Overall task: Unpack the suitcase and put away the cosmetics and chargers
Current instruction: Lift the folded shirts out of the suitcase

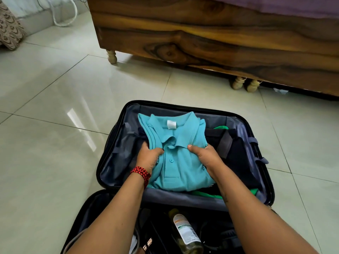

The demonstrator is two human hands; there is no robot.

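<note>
While the suitcase (pixel 117 147) lies opened flat on the pale tiled floor (pixel 55 107), both hands are inside its far half. The left hand (pixel 149 156), with a red beaded bracelet (pixel 141 172) on its wrist, grips the left edge of a folded teal polo shirt (pixel 181 162): thumb on top near the placket, fingers tucked under the fabric. The right hand (pixel 207 156) grips the shirt's right edge the same way, with its thumb pressed on the cloth just below the collar. The shirt sits on top of the stack, collar pointing away from the person, white neck label showing. Under and beside it are dark clothes (pixel 238 154), crossed by a grey packing strap (pixel 226 142). A green garment (pixel 207 196) shows at the near edge of the stack and again at the far right. The near half of the case, between the forearms, holds a clear bottle (pixel 185 233) of yellowish liquid lying on its side, label up. A grey cable (pixel 73 239) curves along that half's left edge. Other small dark items there are too shadowed to identify. Beyond the case stands a wooden bed frame (pixel 201 39) on turned legs (pixel 111 56), with purple bedding (pixel 275 4) on top. A patterned curtain (pixel 9 28) hangs at far left.
</note>
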